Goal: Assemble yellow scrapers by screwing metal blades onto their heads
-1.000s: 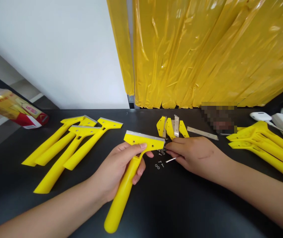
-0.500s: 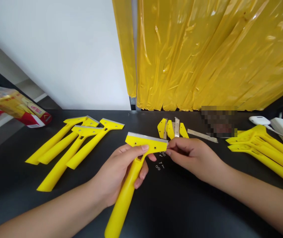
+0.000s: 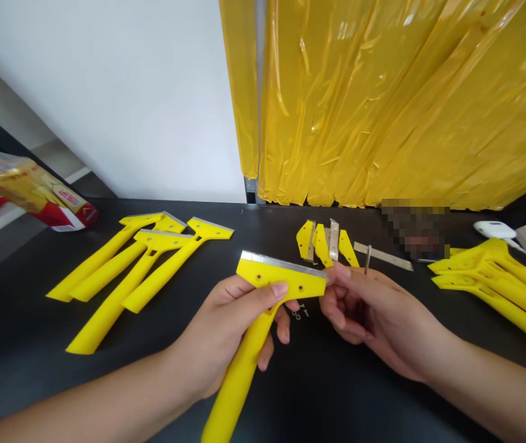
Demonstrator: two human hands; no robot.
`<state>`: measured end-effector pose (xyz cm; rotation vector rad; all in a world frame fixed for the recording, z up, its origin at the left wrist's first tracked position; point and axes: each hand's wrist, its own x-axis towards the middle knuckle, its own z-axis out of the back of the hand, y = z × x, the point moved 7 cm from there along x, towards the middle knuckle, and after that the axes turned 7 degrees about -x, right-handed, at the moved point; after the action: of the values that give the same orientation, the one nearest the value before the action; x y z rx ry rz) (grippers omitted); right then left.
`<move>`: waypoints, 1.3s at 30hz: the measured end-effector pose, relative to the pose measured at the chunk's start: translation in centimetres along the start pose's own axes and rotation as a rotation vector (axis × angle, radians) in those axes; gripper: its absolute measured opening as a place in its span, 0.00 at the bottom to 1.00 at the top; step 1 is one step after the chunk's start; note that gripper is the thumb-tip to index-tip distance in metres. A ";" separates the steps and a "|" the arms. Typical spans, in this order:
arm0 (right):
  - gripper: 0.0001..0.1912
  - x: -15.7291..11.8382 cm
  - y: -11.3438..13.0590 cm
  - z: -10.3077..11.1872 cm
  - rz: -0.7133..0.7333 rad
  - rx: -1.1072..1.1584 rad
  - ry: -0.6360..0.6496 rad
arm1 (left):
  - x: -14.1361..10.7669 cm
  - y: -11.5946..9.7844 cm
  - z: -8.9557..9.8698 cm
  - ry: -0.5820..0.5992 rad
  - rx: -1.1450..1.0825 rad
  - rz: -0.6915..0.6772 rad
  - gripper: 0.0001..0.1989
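The left grip (image 3: 226,329) is closed on a yellow scraper (image 3: 247,360), which lies between thumb in front and fingers behind, blade edge uppermost, above the desk (image 3: 318,394). Just beside the scraper's right end, the curled right grip (image 3: 378,311) holds a thin metal rod (image 3: 368,259).

Right hand (image 3: 376,307), formerly low beside the loose screws (image 3: 306,312), now turned at the scraper (image 3: 285,280); metal rod (image 3: 368,258) now upright.
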<state>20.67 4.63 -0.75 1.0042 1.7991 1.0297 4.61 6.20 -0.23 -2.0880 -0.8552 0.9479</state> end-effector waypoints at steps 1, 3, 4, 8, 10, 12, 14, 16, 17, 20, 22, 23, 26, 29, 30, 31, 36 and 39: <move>0.23 0.0 0.0 -0.1 0.001 -0.014 0.003 | 0.0 -0.1 0.0 -0.003 0.009 -0.014 0.16; 0.20 0.0 0.0 -0.2 -0.010 -0.027 -0.001 | 0.1 -0.3 0.2 -0.013 0.038 -0.041 0.14; 0.19 0.0 0.0 -0.2 -0.018 -0.027 -0.011 | 0.0 -0.3 0.2 -0.014 0.059 -0.049 0.13; 0.15 0.2 -0.1 0.1 -0.042 -0.041 -0.059 | 0.0 -0.1 0.4 -0.009 0.133 -0.075 0.13; 0.15 0.3 -0.2 0.1 -0.054 -0.053 -0.063 | 0.1 -0.1 0.4 -0.012 0.148 -0.090 0.12; 0.15 0.4 -0.3 0.1 -0.064 -0.061 -0.052 | 0.1 -0.1 0.3 -0.009 0.155 -0.096 0.11; 0.15 0.4 -0.4 0.0 -0.071 -0.071 -0.035 | 0.2 0.0 0.0 0.008 0.163 -0.095 0.11; 0.15 0.5 -0.4 -0.1 -0.074 -0.079 -0.021 | 0.2 0.0 -0.2 0.029 0.172 -0.091 0.11; 0.15 0.5 -0.4 -0.2 -0.075 -0.079 -0.018 | 0.3 0.1 -0.2 0.036 0.174 -0.091 0.11; 0.15 0.4 -0.3 -0.2 -0.077 -0.079 -0.021 | 0.4 0.1 0.0 0.031 0.176 -0.113 0.11; 0.16 0.4 -0.2 -0.2 -0.077 -0.091 -0.024 | 0.5 0.0 0.1 0.027 0.175 -0.140 0.13; 0.16 0.4 -0.2 -0.1 -0.076 -0.100 -0.027 | 0.6 -0.1 0.2 0.028 0.175 -0.147 0.13; 0.17 0.4 -0.3 -0.1 -0.081 -0.145 -0.048 | 0.8 0.1 0.2 0.042 0.174 -0.128 0.13; 0.20 0.4 -0.8 0.0 -0.101 -0.203 -0.079 | 1.0 0.3 0.2 0.058 0.153 -0.109 0.13; 0.21 0.4 -0.9 0.1 -0.113 -0.228 -0.088 | 1.0 0.3 0.2 0.061 0.143 -0.108 0.13; 0.22 0.4 -1.1 0.2 -0.122 -0.261 -0.096 | 1.0 0.3 0.2 0.059 0.131 -0.107 0.12; 0.23 0.7 -0.1 0.5 -0.008 -0.478 -0.113 | 0.9 0.4 0.3 0.020 0.042 -0.007 0.11; 0.21 0.8 0.3 0.5 0.047 -0.468 -0.085 | 0.7 0.7 0.4 0.023 -0.020 0.082 0.12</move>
<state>20.87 5.62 -0.81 0.7859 1.3788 1.3373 4.89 6.48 -1.22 -2.1617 -0.7750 0.9599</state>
